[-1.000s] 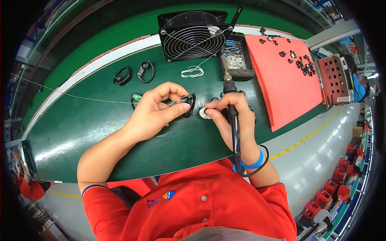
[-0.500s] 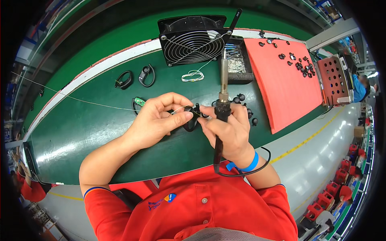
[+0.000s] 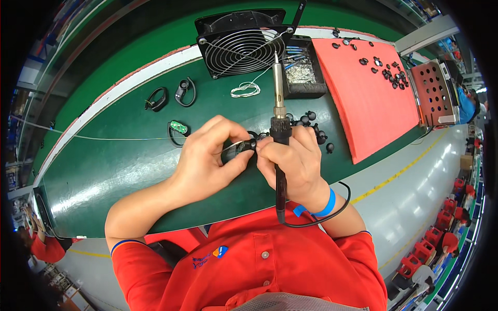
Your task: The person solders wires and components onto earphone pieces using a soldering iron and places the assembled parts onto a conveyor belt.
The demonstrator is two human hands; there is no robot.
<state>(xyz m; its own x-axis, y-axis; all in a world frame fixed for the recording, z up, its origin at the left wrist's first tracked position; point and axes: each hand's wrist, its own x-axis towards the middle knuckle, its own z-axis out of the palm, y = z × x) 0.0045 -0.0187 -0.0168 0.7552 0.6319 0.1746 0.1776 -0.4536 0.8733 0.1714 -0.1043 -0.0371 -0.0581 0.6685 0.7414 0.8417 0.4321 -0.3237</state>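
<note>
Between thumb and fingers, my left hand (image 3: 207, 153) pinches a small black ear-hook earphone (image 3: 245, 146) above the green bench. A thin pale wire (image 3: 124, 139) runs in from the left and passes behind that hand. My right hand (image 3: 296, 165) is closed round a soldering iron (image 3: 280, 128), whose tip points up and away from the earphone. The fingertips of this hand meet the earphone's right side; whatever small part they pinch there is hidden. Just right of them lie several round black earpiece parts (image 3: 305, 121). Beyond my left hand rests an ear-hook piece with a green circuit board (image 3: 179, 127).
A black fan (image 3: 241, 49) stands at the back, beside a black tray (image 3: 305, 92). In front of the fan lies a wire coil (image 3: 245, 92); two black ear-hook earphones (image 3: 184, 94) sit left. Pink foam (image 3: 345, 103) carries several black parts; a perforated metal box (image 3: 429, 96) stands far right.
My left hand has turned the earphone, and its fingers have shifted round it. The soldering iron has tilted slightly, still in my right hand. The whole view has moved a little.
</note>
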